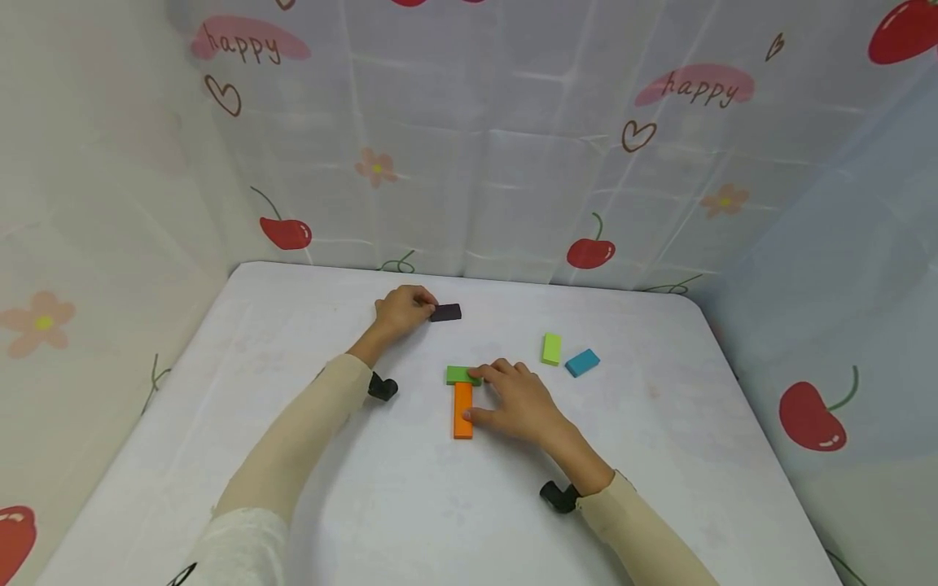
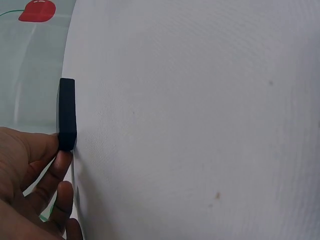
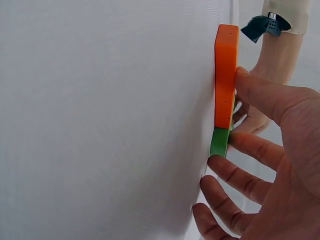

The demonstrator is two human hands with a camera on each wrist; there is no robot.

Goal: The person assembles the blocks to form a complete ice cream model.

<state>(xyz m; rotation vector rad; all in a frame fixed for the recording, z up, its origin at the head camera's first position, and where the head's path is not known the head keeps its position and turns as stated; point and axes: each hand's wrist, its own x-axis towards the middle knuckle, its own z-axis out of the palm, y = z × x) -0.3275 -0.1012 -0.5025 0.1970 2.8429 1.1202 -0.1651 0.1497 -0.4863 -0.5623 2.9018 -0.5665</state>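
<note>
Lime block (image 1: pixel 551 348) and blue block (image 1: pixel 582 363) lay near each other, narrowly apart, beyond and to the right of the right hand (image 1: pixel 516 403). That hand stood between them and the orange block (image 1: pixel 462 411), its grip loose and spread, thumb against the orange block's side, a finger at the green block (image 1: pixel 458 375). The green block lay crosswise at the orange block's far end, forming a T. The left hand (image 1: pixel 405 309) pinched one end of the dark block (image 1: pixel 445 312) beyond the T; contact with the table (image 1: pixel 396 496) could not be told. The table's far edge ran behind the dark block, a printed sheet (image 1: pixel 469 171) hanging past it. Wide room remained at the near side and the right; the left forearm (image 1: pixel 304 439) crossed the left side.
</note>
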